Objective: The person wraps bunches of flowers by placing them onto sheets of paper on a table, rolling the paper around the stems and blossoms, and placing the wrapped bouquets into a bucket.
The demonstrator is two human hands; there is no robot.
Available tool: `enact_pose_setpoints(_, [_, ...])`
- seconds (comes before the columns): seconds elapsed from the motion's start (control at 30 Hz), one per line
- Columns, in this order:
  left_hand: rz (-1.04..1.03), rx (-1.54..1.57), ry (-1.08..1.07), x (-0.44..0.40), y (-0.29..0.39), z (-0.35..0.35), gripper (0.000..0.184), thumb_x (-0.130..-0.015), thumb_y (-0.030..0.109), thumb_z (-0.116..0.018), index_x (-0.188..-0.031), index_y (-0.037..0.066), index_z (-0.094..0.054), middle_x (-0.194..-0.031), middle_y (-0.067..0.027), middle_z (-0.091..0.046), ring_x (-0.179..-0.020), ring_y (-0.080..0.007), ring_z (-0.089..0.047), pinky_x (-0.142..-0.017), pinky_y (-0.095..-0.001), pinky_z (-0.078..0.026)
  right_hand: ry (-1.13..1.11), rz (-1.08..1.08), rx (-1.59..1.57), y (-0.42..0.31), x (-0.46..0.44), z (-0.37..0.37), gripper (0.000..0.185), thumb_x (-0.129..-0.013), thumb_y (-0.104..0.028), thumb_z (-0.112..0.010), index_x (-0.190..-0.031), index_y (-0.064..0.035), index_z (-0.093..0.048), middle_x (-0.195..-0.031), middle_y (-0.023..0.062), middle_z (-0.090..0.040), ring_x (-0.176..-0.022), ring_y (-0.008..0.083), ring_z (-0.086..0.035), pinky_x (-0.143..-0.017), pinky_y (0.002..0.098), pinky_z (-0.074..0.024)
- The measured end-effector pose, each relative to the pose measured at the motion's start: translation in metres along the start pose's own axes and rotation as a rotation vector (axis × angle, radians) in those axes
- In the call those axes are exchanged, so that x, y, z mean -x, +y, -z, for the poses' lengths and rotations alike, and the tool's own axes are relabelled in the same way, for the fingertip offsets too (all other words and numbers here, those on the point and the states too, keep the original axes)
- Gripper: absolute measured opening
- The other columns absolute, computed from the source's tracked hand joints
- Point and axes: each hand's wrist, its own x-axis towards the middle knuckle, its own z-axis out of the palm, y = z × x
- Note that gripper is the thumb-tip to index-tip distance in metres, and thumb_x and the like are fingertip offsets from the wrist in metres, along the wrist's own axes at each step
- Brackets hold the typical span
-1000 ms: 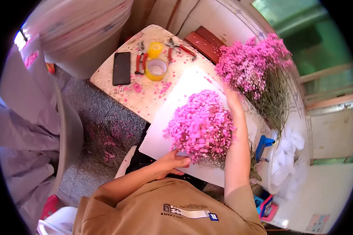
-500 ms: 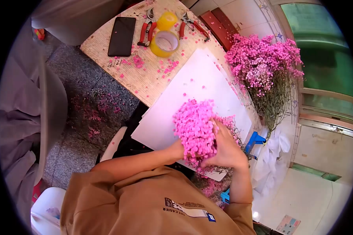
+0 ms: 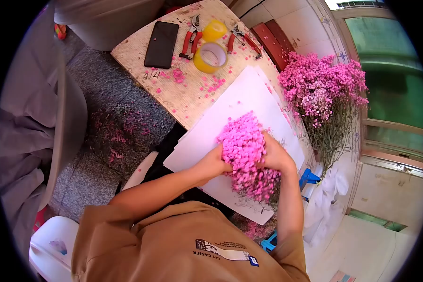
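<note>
A dense bunch of pink baby's breath [image 3: 243,143] is between my hands, over white paper sheets [image 3: 188,152] on the table. My left hand [image 3: 215,162] grips its left side, the fingers mostly hidden under the blossoms. On the other side, my right hand [image 3: 276,156] is wrapped around the bunch, its fingertips sunk behind the flowers. The lower blossoms are blurred, and thin stems show below them near my right forearm.
Farther back on the table [image 3: 141,89] lie a black phone [image 3: 161,44], two red-handled pruners [image 3: 191,37], and yellow tape rolls [image 3: 210,57]. A larger pink flower bunch [image 3: 322,89] rests at right, by a blue tool [image 3: 309,177]. Fallen petals dot the floor [image 3: 122,127].
The bunch has tilted and spread, with more blossoms showing at its lower right. My left hand is more visible and my right hand has shifted slightly right. The camera view has shifted.
</note>
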Motion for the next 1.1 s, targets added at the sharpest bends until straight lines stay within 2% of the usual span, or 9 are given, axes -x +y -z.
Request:
enact_pose_setpoints(0.13, [-0.352,-0.265,0.029,-0.011,0.000,-0.011,0.071,-0.086,-0.001,-0.072,-0.151,0.006,-0.043,-0.143,-0.0080,-0.058,-0.132,-0.0189,-0.053,-0.111,-0.0356,-0.043,0.119,0.089,0.180,-0.019,0.027,-0.012,0.094,-0.060,-0.014,-0.082,-0.144,0.0059,-0.045,-0.139,0.0303,-0.054,-0.133,0.0455,-0.050,-0.117,0.0460,-0.0375])
enact_pose_setpoints(0.23, [-0.156,-0.210,-0.019,-0.013,0.005,0.002,0.071,-0.085,-0.001,-0.072,-0.150,0.006,-0.045,-0.139,-0.0073,-0.061,-0.127,-0.0201,-0.057,-0.111,-0.0357,-0.043,0.218,0.056,0.343,-0.007,0.027,-0.024,0.095,-0.060,-0.011,-0.082,-0.144,0.0081,-0.043,-0.139,0.0300,-0.054,-0.134,0.0446,-0.050,-0.116,0.0475,-0.0375])
enact_pose_setpoints(0.37, [0.065,-0.234,-0.036,0.008,0.010,0.025,0.070,-0.086,-0.003,-0.071,-0.149,0.006,-0.044,-0.132,-0.0083,-0.065,-0.118,-0.0177,-0.062,-0.100,-0.0334,-0.050,0.063,-0.020,0.198,-0.025,0.014,0.001,0.108,-0.055,-0.014,-0.089,-0.149,0.0066,-0.038,-0.144,0.0291,-0.052,-0.138,0.0412,-0.048,-0.119,0.0433,-0.0361])
enact_pose_setpoints(0.5, [0.039,-0.467,0.014,0.052,-0.023,0.054,0.043,-0.091,0.005,-0.071,-0.133,0.002,-0.061,-0.118,-0.0092,-0.072,-0.105,-0.0165,-0.067,-0.091,-0.0328,-0.053,0.028,-0.003,-0.078,-0.001,0.036,0.051,0.121,-0.053,-0.020,-0.094,-0.156,0.0045,-0.033,-0.153,0.0223,-0.048,-0.143,0.0293,-0.045,-0.121,0.0381,-0.0315])
enact_pose_setpoints(0.63, [0.148,-1.080,-0.129,0.084,-0.007,0.020,0.060,-0.090,0.040,-0.074,-0.133,0.001,-0.062,-0.124,-0.0187,-0.071,-0.114,-0.0303,-0.068,-0.098,-0.0398,-0.052,0.245,-0.026,-0.283,0.050,0.049,0.078,0.111,-0.065,-0.019,-0.088,-0.158,0.0022,-0.032,-0.156,0.0217,-0.044,-0.145,0.0286,-0.043,-0.123,0.0381,-0.0283])
enact_pose_setpoints(0.73, [0.066,-1.074,-0.163,0.072,-0.003,-0.003,0.063,-0.088,0.041,-0.078,-0.134,0.002,-0.062,-0.125,-0.0181,-0.070,-0.118,-0.0286,-0.066,-0.102,-0.0406,-0.049,0.207,-0.116,-0.284,0.080,0.044,0.064,0.102,-0.072,-0.019,-0.084,-0.158,0.0010,-0.033,-0.157,0.0208,-0.044,-0.145,0.0282,-0.044,-0.123,0.0382,-0.0291])
enact_pose_setpoints(0.8, [-0.163,-0.619,-0.141,0.051,-0.028,0.000,0.063,-0.086,0.035,-0.083,-0.135,0.002,-0.060,-0.126,-0.0150,-0.069,-0.118,-0.0249,-0.064,-0.104,-0.0393,-0.048,0.096,-0.105,-0.244,0.074,0.039,0.049,0.089,-0.081,-0.020,-0.080,-0.156,0.0013,-0.037,-0.155,0.0213,-0.047,-0.144,0.0289,-0.045,-0.121,0.0383,-0.0314])
enact_pose_setpoints(0.9, [-0.111,-0.351,-0.153,0.045,-0.021,-0.009,0.067,-0.083,0.028,-0.087,-0.137,0.002,-0.057,-0.127,-0.0118,-0.068,-0.118,-0.0218,-0.062,-0.104,-0.0382,-0.048,0.160,-0.121,-0.145,0.074,0.034,0.027,0.082,-0.086,-0.023,-0.078,-0.154,0.0023,-0.040,-0.154,0.0217,-0.049,-0.144,0.0289,-0.045,-0.121,0.0388,-0.0320])
enact_pose_setpoints(1.1, [-0.038,-0.744,-0.105,0.069,0.006,0.015,0.050,-0.088,0.018,-0.078,-0.132,0.000,-0.061,-0.115,-0.0143,-0.072,-0.103,-0.0214,-0.068,-0.094,-0.0362,-0.054,0.292,-0.076,-0.246,0.086,0.035,0.022,0.063,-0.100,-0.037,-0.068,-0.146,0.0017,-0.052,-0.140,0.0205,-0.062,-0.130,0.0256,-0.058,-0.111,0.0375,-0.0430])
